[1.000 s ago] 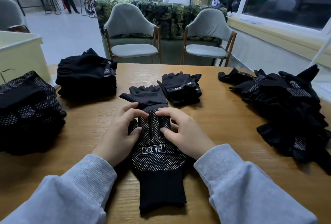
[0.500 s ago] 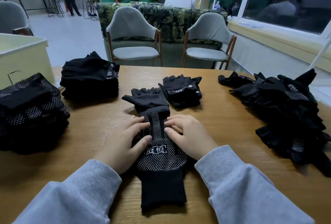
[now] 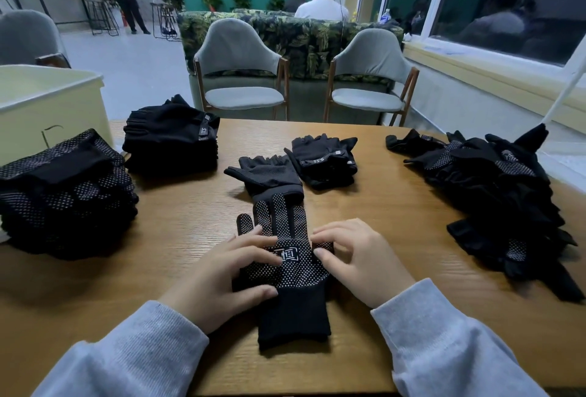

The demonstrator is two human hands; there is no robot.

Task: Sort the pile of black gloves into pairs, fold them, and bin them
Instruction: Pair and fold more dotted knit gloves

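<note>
Centre of the frame, low down: a dotted glove (image 3: 287, 257) lies flat on the wooden table (image 3: 396, 206), cuff toward the bottom edge, fingers pointing up the frame. The left hand (image 3: 231, 273) lies across its left side, fingers fairly straight and spread over the white logo patch, thumb down by the cuff. The right hand (image 3: 358, 260) sits on the glove's right edge, fingers bent, tips pressing the fabric just right of the logo. Whether those tips actually pinch the cloth, I cannot tell. So the glove sits squarely between the two hands, under both sets of fingertips.

Just above it, touching its fingertips, lies a plain glove (image 3: 266, 176). Right of that, a small folded bundle (image 3: 326, 160). At the upper left of the table stands a neat stack of plain gloves (image 3: 171, 139); at the far left a stack of dotted gloves (image 3: 63, 193), and behind it a pale bin (image 3: 47, 101). Along the right side sprawls the unsorted pile (image 3: 498, 200). Beyond the table, two grey chairs (image 3: 241, 69).
</note>
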